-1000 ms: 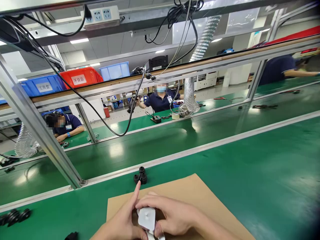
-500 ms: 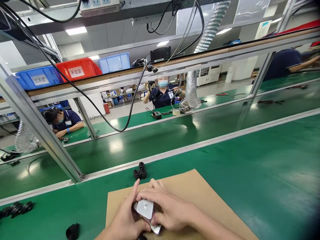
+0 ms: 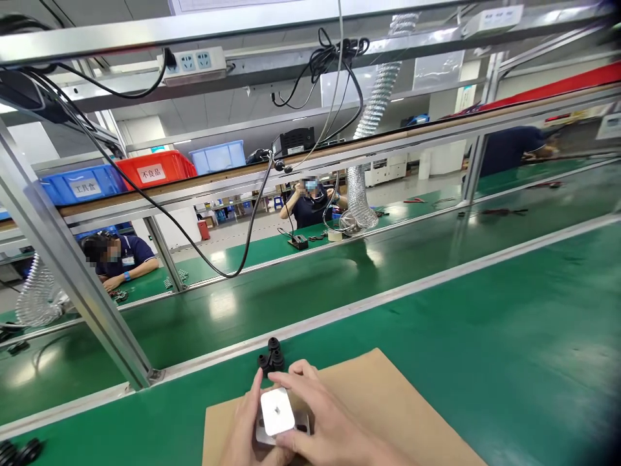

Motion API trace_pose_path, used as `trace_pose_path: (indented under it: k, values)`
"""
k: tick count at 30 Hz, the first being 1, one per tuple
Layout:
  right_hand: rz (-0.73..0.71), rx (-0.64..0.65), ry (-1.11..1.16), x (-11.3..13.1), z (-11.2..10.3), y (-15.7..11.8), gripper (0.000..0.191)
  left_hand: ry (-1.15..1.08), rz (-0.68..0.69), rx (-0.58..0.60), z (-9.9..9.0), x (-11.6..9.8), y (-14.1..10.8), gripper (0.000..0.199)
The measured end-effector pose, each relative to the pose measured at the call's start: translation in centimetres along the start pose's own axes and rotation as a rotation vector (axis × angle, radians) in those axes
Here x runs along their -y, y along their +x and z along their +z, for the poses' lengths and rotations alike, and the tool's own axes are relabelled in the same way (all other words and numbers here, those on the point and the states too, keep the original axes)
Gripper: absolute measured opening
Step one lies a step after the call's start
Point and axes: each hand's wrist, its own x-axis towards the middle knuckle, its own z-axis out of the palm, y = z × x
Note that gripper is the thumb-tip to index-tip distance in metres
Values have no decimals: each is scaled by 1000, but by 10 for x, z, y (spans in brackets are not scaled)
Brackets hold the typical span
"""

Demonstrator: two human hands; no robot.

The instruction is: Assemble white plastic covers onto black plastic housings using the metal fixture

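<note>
Both hands close together on a white square part (image 3: pixel 277 411) over the near edge of the bench (image 3: pixel 485 336), above the cardboard sheet (image 3: pixel 388 408). The left hand (image 3: pixel 245 432) braces the part's left side, fingers upright along it. The right hand (image 3: pixel 323 428) comes from the right, fingers curled over the far edge and thumb under the near one. The part sits between the palms, equally close to both. Its flat white face tilts up toward the camera; it looks nearly square, so no long axis can be told. A grey piece (image 3: pixel 299 422) shows behind it. Black rubber parts (image 3: pixel 272 358) lie just beyond the fingertips, at the sheet's far edge.
</note>
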Motion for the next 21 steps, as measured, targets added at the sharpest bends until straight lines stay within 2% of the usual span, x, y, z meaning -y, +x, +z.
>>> trace_pose_path:
  k: [2,4,7,10,13,15,17,19,21]
  values:
    - [-12,-78,15,-3,-9,0,76,14,47,-10,0,5,-1,95]
    - [0,-97,-62,-7,-25,-1,65,40,114,-14,1,8,-2,87]
    - [58,-29,-307,-13,-51,-1,48,71,212,-21,3,9,0,77]
    - [83,50,-512,-23,-66,-2,39,107,261,-40,6,6,3,68]
    - [167,54,-591,-32,-66,-5,39,125,279,-76,9,2,6,63]
    - [199,41,-597,-32,-61,-6,39,137,352,-148,7,-1,6,58]
    - [153,45,-563,-29,-55,-6,37,175,531,-260,3,-6,4,55]
    - [83,61,-488,-22,-49,-5,36,240,682,-321,-2,-13,-1,56]
    - [30,91,-408,-15,-43,-4,34,275,661,-275,-6,-21,-8,52]
